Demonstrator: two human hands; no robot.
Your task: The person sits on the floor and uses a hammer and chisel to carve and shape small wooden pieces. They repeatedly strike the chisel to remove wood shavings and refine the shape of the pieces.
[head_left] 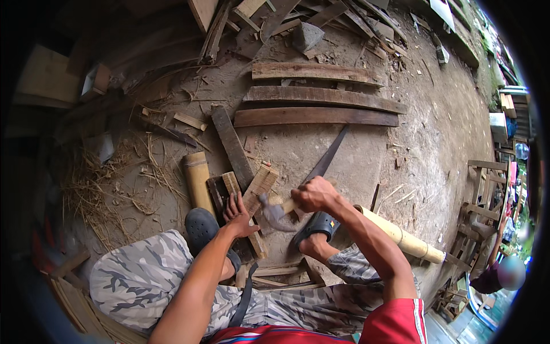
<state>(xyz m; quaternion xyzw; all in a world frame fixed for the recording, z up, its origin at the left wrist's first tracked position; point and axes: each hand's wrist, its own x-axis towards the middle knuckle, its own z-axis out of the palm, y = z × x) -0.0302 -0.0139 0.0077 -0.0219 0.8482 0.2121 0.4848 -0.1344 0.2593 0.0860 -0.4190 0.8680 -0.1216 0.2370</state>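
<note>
My left hand (238, 217) lies with fingers spread on a few short pieces of wood between my feet. Beside its fingertips, a short wood block (260, 186) is set at an angle against a narrow wood strip (231, 182). A longer dark board (232, 146) runs away from these pieces. My right hand (314, 195) is closed round the handle of a claw hammer (274, 213). The hammer's head is blurred, close to the right of the wood and my left hand. A handsaw (330, 152) lies on the ground just beyond my right hand.
Three planks (318, 94) lie side by side ahead. Bamboo lengths lie left (198, 179) and right (401, 235) of my feet. A stone (307, 37) sits near scrap wood at the far side. Wood shavings (106, 189) cover the left ground. Another person (487, 281) is at far right.
</note>
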